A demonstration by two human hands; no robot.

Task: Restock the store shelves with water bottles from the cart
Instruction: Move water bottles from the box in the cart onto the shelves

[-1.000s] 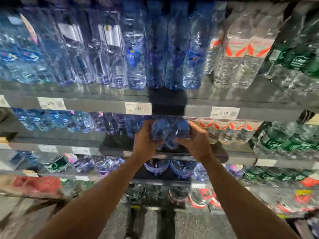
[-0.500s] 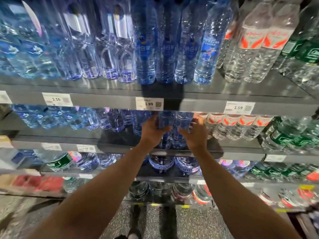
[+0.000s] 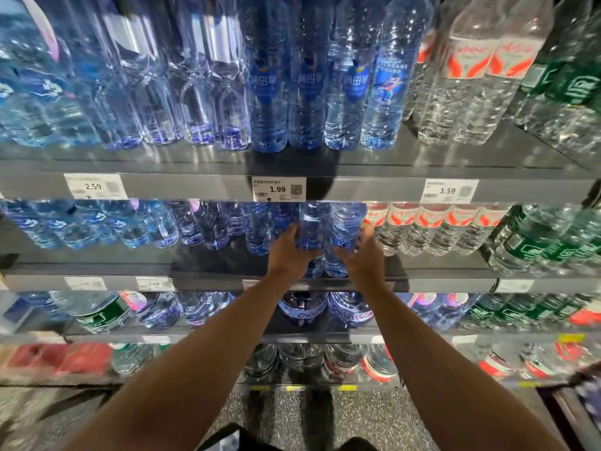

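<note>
Since half a second ago: blue water bottles [image 3: 328, 236] upright, pushed deeper onto second shelf [image 3: 208, 283], bases near its front edge. Left hand [image 3: 287, 255]: grip curled round left bottle of the pair. Right hand [image 3: 362, 257]: grip curled round right bottle. Both bottles side by side, touching, between blue-labelled row at left and red-labelled bottles [image 3: 432, 229] at right. Price tag 1.99 [image 3: 279, 189] on upper shelf edge, directly above. Speckled floor [image 3: 364, 415] below.
</note>
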